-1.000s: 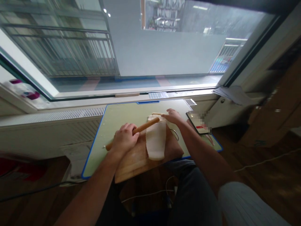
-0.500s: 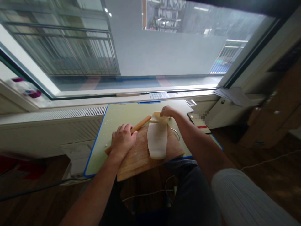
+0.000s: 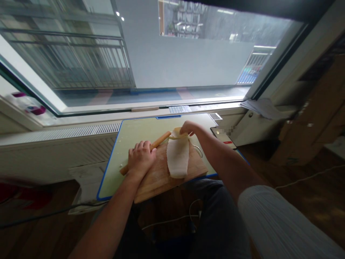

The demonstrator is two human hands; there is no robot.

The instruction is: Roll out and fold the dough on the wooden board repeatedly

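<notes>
My left hand point(image 3: 141, 157) is closed around a wooden rolling pin point(image 3: 161, 140), which lies slantwise along the left side of a wooden cutting board point(image 3: 157, 181). A long, flat sheet of pale dough point(image 3: 178, 158) stretches over the board from its near edge to its far side. At the sheet's far end the dough is folded or bunched, and my right hand point(image 3: 189, 127) pinches it there. The fingertips of that hand are partly hidden.
Beneath the board is a pale green tabletop point(image 3: 134, 131) with a blue rim and some crumbs at its left. A metal handle point(image 3: 199, 151) sticks out by the board's right side. A dark-edged flat item point(image 3: 223, 137) lies at the right. Beyond are a radiator point(image 3: 105, 128) and window.
The view has shifted slightly. My right hand has moved a little at the dough's far end, its fingers lower over the fold. The left hand stays on the rolling pin.
</notes>
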